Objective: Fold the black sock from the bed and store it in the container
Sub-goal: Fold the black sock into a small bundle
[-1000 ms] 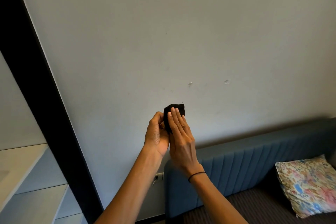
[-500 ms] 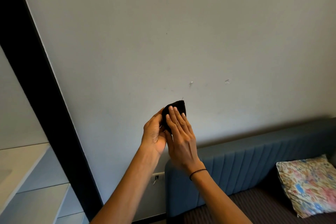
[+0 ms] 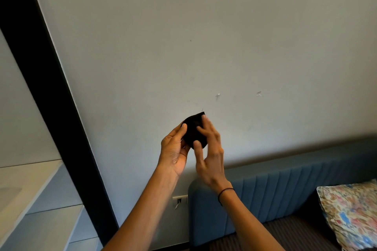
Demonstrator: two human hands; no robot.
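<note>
Hands raised before wall, left hand (image 3: 173, 149) and right hand (image 3: 208, 149) both pinching folded black sock (image 3: 193, 128).

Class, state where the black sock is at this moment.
In the head view, the black sock is bunched at centre frame, held up before the wall between the left hand and right hand, above the blue headboard.

You can't really see most of the black sock (image 3: 193, 128), your left hand (image 3: 173, 151) and right hand (image 3: 208, 153) cover its sides and lower part. The right hand's fingers (image 3: 206, 126) are motion-blurred. The floral pillow (image 3: 350, 214) is cut off at the right edge, the bed (image 3: 285, 230) at the bottom.
</note>
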